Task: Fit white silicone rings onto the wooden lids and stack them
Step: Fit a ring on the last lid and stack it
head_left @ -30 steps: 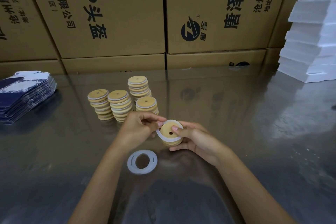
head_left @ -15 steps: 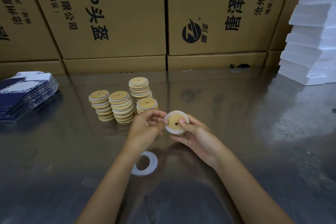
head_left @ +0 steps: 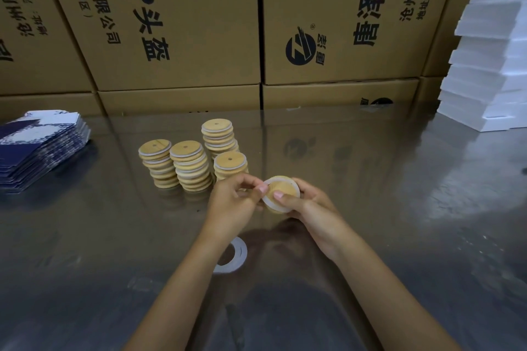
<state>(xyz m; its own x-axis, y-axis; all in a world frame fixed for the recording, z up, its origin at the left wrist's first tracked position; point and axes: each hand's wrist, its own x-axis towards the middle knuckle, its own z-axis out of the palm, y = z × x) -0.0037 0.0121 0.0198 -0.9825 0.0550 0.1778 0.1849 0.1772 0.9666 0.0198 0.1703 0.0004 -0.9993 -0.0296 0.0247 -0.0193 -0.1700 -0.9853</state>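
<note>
Seating snugly now, the white ring (head_left: 268, 202) has gone from half-on to round the wooden lid (head_left: 281, 189) at frame centre, left hand (head_left: 232, 202) and right hand (head_left: 309, 205) both pinching it, stacks (head_left: 191, 164) next.

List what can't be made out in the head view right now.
- Round wooden lid held in both hands: its centre is covered by the right hand thumb; whether the white silicone ring is seated all round is hidden by fingers.
- Loose white ring on the table: its left part is hidden by the left forearm.
- Short front stack of lids: its base is hidden behind the left hand.
</note>
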